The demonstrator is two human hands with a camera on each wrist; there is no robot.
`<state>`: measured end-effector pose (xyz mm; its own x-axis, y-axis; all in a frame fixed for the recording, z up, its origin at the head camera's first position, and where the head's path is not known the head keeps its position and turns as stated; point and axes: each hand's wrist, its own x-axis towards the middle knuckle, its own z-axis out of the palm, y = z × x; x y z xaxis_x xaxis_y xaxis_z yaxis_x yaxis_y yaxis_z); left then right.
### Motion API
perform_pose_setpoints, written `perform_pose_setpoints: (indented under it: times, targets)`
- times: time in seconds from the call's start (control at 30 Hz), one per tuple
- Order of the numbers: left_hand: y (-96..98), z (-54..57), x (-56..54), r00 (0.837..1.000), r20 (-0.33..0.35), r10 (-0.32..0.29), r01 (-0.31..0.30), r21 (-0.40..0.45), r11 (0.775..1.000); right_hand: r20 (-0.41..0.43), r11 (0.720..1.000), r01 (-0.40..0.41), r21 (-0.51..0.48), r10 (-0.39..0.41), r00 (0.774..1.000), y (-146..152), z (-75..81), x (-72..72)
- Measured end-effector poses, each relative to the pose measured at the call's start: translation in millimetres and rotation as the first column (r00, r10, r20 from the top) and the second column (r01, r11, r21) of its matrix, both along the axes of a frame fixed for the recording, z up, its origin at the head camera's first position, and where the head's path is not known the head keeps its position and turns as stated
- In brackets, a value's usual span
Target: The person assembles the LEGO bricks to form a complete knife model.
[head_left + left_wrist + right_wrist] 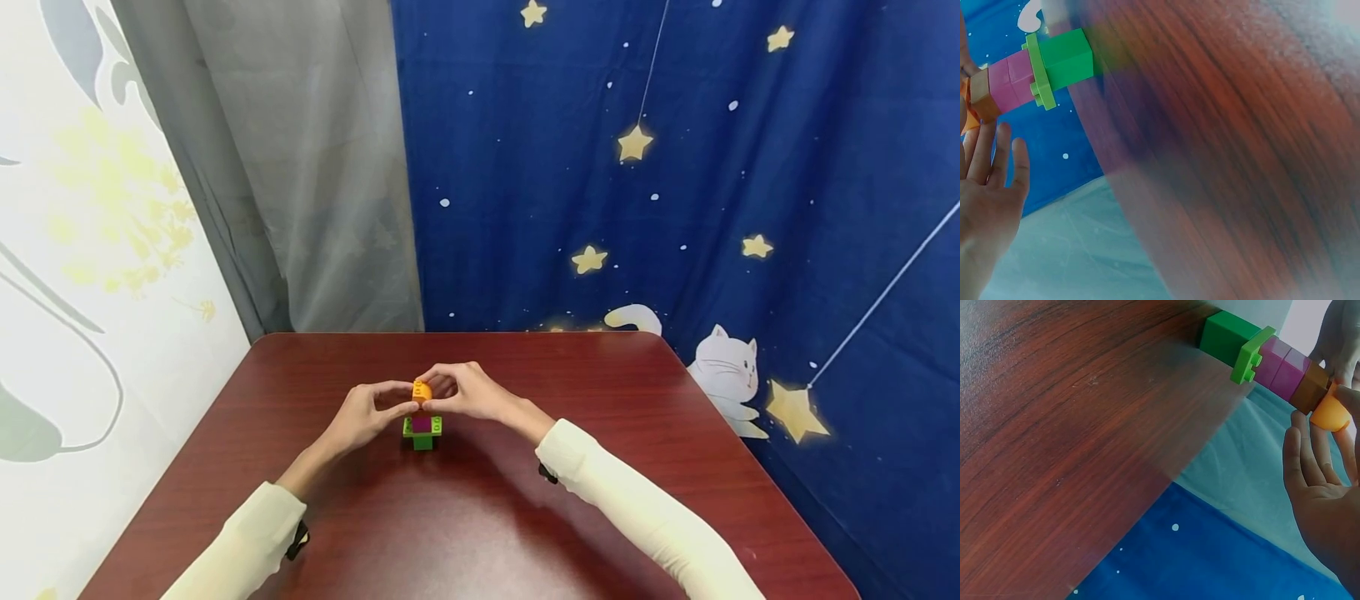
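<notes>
A small tower of toy building bricks stands upright on the table. Its base is a green brick point(423, 443), topped by a wider lime-green plate point(437, 427) with studs showing at both ends. Two magenta bricks point(1282, 367) sit above the plate, followed by a brown brick point(1309, 392). At the very top is an orange brick point(421, 392) with a rounded side. My left hand point(363, 415) pinches the orange brick from the left, thumb toward me. From the right, my right hand point(474, 393) grips the same brick, its thumb and fingertips at the rounded side.
The dark red wooden table point(420, 517) has its far edge just beyond the tower. Behind it hang a blue star-patterned curtain point(517, 183) and a grey curtain point(322, 167). A white patterned cloth point(90, 250) borders the left side.
</notes>
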<state>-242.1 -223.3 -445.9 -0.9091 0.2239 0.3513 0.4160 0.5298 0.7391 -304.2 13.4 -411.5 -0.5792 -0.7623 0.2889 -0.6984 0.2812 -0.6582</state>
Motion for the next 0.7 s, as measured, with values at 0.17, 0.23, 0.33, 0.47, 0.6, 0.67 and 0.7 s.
perform_pose_setpoints:
  times: [0.17, 0.23, 0.33, 0.47, 0.6, 0.67, 0.7]
  targets:
    - [-0.6, -3.2, -0.9, 0.999, 0.028, -0.029, 0.028, 0.039, 0.999, 0.005, 1.0, 0.007, 0.004, -0.007, 1.0, 0.0, -1.5, 0.5]
    - [-0.6, -3.6, -0.8, 0.998, 0.047, -0.05, 0.048, 0.049, 0.998, 0.004, 1.0, 0.012, 0.002, -0.012, 1.0, 0.2, -2.9, 1.1]
    - [-0.7, -5.6, -1.6, 0.996, 0.057, -0.072, 0.071, 0.03, 0.997, 0.004, 1.0, 0.019, -0.01, -0.019, 1.0, 0.7, -6.0, 1.5]
    - [-0.7, -6.4, -2.9, 0.998, 0.043, -0.055, 0.056, -0.027, 0.998, 0.001, 0.999, 0.02, -0.032, -0.02, 1.0, 0.3, -8.4, 2.9]
    - [-0.9, -5.3, -4.4, 0.999, 0.042, -0.032, 0.034, -0.045, 0.998, -0.018, 0.999, 0.013, -0.043, -0.014, 1.0, -1.5, -7.7, 3.6]
    - [-0.9, -5.1, -5.3, 0.999, 0.035, -0.036, 0.037, -0.048, 0.998, -0.042, 0.999, 0.008, -0.047, -0.01, 0.999, -2.6, -7.0, 3.5]
    - [-0.6, -5.0, -5.8, 0.999, 0.032, -0.038, 0.039, -0.047, 0.998, -0.052, 0.999, 0.008, -0.048, -0.011, 0.999, -3.4, -6.8, 3.3]
